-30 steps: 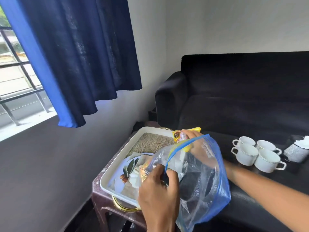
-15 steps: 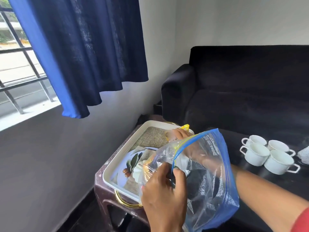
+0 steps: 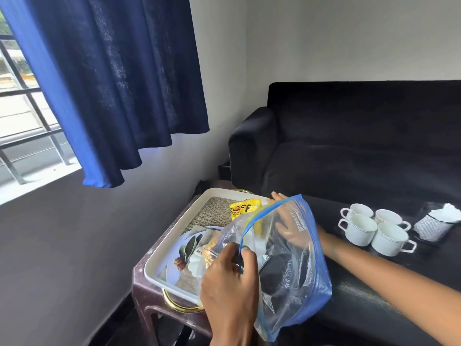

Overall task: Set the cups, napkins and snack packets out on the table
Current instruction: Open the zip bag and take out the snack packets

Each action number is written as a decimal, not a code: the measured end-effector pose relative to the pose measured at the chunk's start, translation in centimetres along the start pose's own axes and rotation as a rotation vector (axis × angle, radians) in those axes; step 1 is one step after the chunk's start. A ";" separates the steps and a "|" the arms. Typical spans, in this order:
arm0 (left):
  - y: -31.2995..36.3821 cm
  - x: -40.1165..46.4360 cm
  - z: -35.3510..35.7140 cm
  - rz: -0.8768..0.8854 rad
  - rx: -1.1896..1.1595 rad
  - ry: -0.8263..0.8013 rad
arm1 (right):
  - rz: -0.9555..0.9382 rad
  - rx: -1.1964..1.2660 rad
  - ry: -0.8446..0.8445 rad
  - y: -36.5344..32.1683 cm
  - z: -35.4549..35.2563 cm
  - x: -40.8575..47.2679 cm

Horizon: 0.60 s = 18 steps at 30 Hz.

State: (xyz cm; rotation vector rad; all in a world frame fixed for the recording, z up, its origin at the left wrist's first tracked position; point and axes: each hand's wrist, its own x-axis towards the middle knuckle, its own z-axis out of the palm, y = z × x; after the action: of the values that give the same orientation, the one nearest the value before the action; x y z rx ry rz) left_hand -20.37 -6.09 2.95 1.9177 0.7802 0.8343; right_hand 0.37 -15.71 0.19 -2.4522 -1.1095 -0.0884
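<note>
My left hand (image 3: 229, 278) pinches the rim of a clear zip bag with a blue seal (image 3: 294, 270) and holds it up over the tray's near corner. My right hand (image 3: 279, 198) reaches behind the bag with straight fingers, beside a yellow snack packet (image 3: 245, 208) that lies on the white tray (image 3: 172, 236). Several white cups (image 3: 374, 228) stand clustered on the dark table (image 3: 374, 303) at right. Next to them a mesh holder (image 3: 432, 227) carries white napkins (image 3: 446, 211). More packets show dimly inside the bag.
The tray, with a floral picture and gold handles, sits on a brown plastic stool (image 3: 147, 293) left of the table. A black sofa (image 3: 349, 146) stands behind. A blue curtain (image 3: 112, 83) hangs over the window at left.
My right hand carried the yellow packet out of the bag and let it go on the tray; its fingers are now straight. My left hand kept its hold on the bag.
</note>
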 end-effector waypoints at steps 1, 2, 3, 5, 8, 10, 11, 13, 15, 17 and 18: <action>0.0 0.0 0.0 0.000 -0.001 -0.001 | 0.001 0.049 0.088 -0.2 -0.5 -0.4; 0.0 0.1 0.0 0.001 0.002 -0.002 | 0.021 0.102 0.187 -0.8 -1.5 -0.9; 0.0 0.1 0.0 0.003 0.004 -0.001 | 0.053 0.126 0.322 -1.3 -2.6 -1.7; 0.0 0.2 -0.1 0.011 -0.006 0.007 | 0.065 0.209 0.574 -2.3 -4.4 -3.4; 0.2 0.1 -0.1 0.021 -0.067 0.033 | 0.018 0.280 0.767 -4.9 -6.0 -6.2; 0.3 0.2 -0.2 0.033 -0.122 0.083 | -0.062 0.293 0.726 -7.1 -6.3 -7.6; 0.4 0.2 -0.3 0.037 -0.146 0.109 | -0.103 0.293 0.660 -8.2 -6.1 -8.1; 0.5 0.3 -0.4 0.031 -0.195 0.153 | -0.165 0.275 0.473 -10.0 -5.3 -8.4; 0.5 0.3 -0.5 0.023 -0.231 0.175 | -0.173 0.217 0.253 -11.4 -4.2 -8.0; 0.6 0.3 -0.6 0.033 -0.247 0.174 | -0.175 0.141 0.081 -11.9 -3.0 -7.1; 0.6 0.3 -0.6 0.040 -0.249 0.170 | -0.170 0.108 -0.014 -12.0 -2.4 -6.6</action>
State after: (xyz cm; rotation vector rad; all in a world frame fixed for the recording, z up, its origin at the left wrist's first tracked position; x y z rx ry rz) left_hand -20.59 -5.82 3.75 1.6620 0.7036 1.0780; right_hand -12.50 -14.38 5.20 -2.2640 -1.2934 -0.0625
